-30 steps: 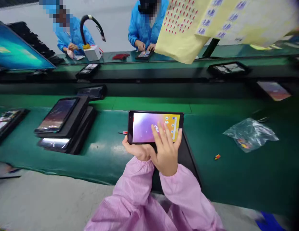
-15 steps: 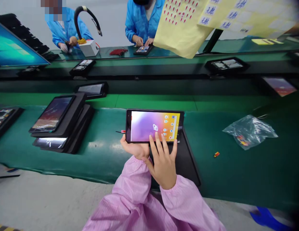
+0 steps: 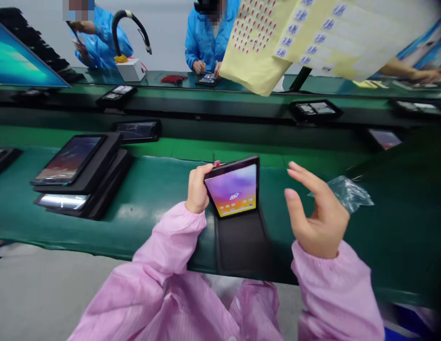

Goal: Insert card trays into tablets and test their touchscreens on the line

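Observation:
My left hand [image 3: 198, 188] grips the upper left side of a tablet [image 3: 234, 189], which is tilted up with its lit screen toward me. The screen shows a purple and yellow picture with rows of icons. A small red and black piece [image 3: 216, 164] sticks out at the tablet's top edge. Below the tablet a flat black tray [image 3: 243, 244] lies on the green table. To the right, my right hand [image 3: 318, 213] is raised away from the tablet, thumb and fingers apart, holding nothing. Behind it is a clear plastic bag [image 3: 355, 195], partly hidden.
Tablets in black trays are stacked [image 3: 81, 166] at the left, with another tablet [image 3: 137, 131] behind them. A conveyor [image 3: 213, 118] carrying several trays runs across the back. Yellow sheets [image 3: 256, 52] hang at upper right. Two people in blue work opposite; another person's arms [image 3: 412, 73] show at far right.
The tablet has turned upright from lying sideways on my left palm, and my left hand now grips its side. My right hand has left the screen and moved right.

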`<state>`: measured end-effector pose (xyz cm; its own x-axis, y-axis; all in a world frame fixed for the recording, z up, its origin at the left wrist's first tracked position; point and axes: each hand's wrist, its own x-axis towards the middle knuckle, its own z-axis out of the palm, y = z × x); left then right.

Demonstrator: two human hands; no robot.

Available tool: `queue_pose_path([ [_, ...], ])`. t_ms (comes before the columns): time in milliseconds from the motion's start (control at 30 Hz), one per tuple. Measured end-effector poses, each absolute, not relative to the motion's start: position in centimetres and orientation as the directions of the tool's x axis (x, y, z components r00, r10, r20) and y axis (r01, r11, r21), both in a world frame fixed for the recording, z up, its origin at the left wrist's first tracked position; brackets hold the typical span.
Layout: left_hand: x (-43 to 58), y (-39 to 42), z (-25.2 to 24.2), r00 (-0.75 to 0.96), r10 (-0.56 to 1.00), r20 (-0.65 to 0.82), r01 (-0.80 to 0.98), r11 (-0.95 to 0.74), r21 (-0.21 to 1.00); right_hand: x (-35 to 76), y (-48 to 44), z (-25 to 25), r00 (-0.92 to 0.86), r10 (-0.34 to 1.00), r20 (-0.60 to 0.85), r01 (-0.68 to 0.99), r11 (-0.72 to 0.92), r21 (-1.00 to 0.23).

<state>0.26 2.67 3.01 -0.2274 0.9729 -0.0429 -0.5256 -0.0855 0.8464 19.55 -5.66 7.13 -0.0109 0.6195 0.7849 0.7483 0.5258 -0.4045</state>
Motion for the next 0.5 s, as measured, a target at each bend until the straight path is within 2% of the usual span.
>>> queue_pose_path([
  [100, 2.1, 2.8, 3.9, -0.096, 0.992, 0.087, -0.351, -0.116, 0.929, 20.3, -3.4, 9.5, -0.197, 0.669, 0.717, 0.692, 0.613, -0.382],
  [233, 3.6, 2.2, 4.5, -0.015, 0.994, 0.111, -0.224, -0.112, 0.968, 20.5, -1.5, 10.3, -0.330, 0.744, 0.581, 0.633, 0.631, -0.449],
  [433, 3.6, 1.4, 5.1, -0.008, 0.998, 0.056, -0.209, -0.056, 0.976, 20.0, -0.9, 10.7, -0.424, 0.738, 0.526, 0.599, 0.664, -0.448],
  [500, 3.6, 1.3, 5.2, -0.024, 0.999, 0.023, -0.290, -0.029, 0.957, 19.8, -0.7, 10.9, -0.442, 0.724, 0.529, 0.600, 0.677, -0.426],
])
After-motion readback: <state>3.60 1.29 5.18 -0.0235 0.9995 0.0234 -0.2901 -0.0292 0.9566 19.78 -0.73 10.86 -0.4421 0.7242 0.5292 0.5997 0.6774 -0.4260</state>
